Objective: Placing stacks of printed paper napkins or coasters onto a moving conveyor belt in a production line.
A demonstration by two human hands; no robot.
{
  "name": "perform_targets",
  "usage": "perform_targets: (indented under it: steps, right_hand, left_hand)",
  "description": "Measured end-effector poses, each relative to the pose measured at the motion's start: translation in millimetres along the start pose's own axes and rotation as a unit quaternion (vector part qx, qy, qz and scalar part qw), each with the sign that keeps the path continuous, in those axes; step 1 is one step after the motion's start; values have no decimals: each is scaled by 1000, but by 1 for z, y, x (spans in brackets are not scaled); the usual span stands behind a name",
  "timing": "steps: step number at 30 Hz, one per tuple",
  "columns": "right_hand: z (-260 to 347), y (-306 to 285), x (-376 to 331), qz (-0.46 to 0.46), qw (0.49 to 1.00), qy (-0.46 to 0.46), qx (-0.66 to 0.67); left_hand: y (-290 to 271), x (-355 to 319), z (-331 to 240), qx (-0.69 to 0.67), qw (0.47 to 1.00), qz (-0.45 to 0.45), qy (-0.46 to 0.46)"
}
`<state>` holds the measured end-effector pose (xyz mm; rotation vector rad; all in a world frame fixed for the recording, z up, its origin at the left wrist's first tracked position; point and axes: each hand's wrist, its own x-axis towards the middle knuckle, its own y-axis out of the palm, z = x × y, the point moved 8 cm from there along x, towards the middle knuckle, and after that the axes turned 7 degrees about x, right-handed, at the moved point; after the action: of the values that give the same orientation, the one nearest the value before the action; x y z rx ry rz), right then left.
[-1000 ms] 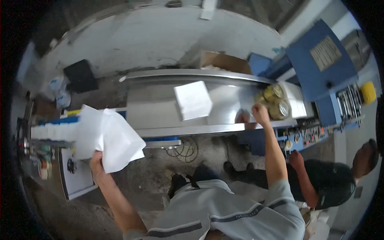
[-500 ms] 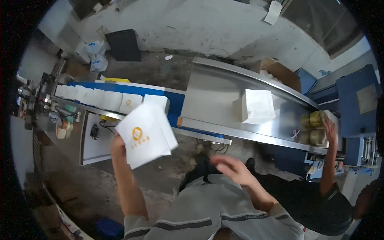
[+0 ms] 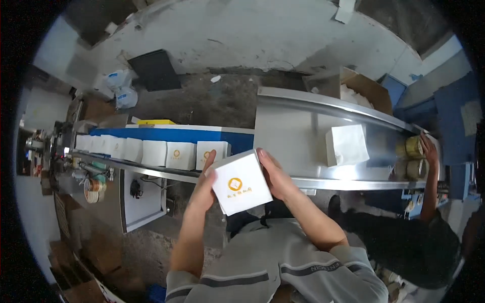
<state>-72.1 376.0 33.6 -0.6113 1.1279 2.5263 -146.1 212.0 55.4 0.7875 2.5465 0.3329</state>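
Observation:
Between my two hands is a block-shaped stack of white paper napkins [image 3: 243, 188] with a gold round emblem on its top. My left hand [image 3: 202, 188] grips its left side, thumb toward the top edge. On the opposite side, my right hand [image 3: 276, 177] presses its fingers and palm against the stack. Just beyond my left hand, a row of similar white napkin stacks [image 3: 180, 154] stands on a blue conveyor belt [image 3: 202, 133]. Another white stack [image 3: 348, 145] rests by itself on the steel table [image 3: 290, 121] to the right.
At the right end of the steel table, a co-worker's hand [image 3: 430, 150] is beside several yellowish-green rolls [image 3: 414, 146]. Behind the table is an open cardboard box [image 3: 371, 90]. A white-topped stand [image 3: 145, 202] is at the left, under the conveyor's near rail.
The napkin stack has moved right and its layers are squared together. My right hand, empty before, has come up to hold its right side. My view has shifted slightly left.

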Motion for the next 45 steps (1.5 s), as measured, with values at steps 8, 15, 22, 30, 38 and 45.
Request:
perform_targets:
  steps: [8,15,22,30,38,45]
  right_hand:
    - [37,58,10,-76,985,-147,-57]
    - [-4,65,36,-185,977,-7,-105]
    - [34,107,8,-213,959,-63,-179]
    - [95,120,-22,-185,925,-152,-294]
    - [122,93,-27,-232,843,-227,-428]
    - [116,26,-25,-293,837,-288,-361]
  left_hand:
    - [-48,45,-43,-240,957,158,-32]
    - [-60,73,-43,-223,937,269,-29]
    - [-40,72,-36,-343,893,269,-116]
    - [-5,80,-37,-353,879,301,-112]
    - [19,90,-6,-380,870,297,-108]
    - [33,81,-19,-143,953,225,-146]
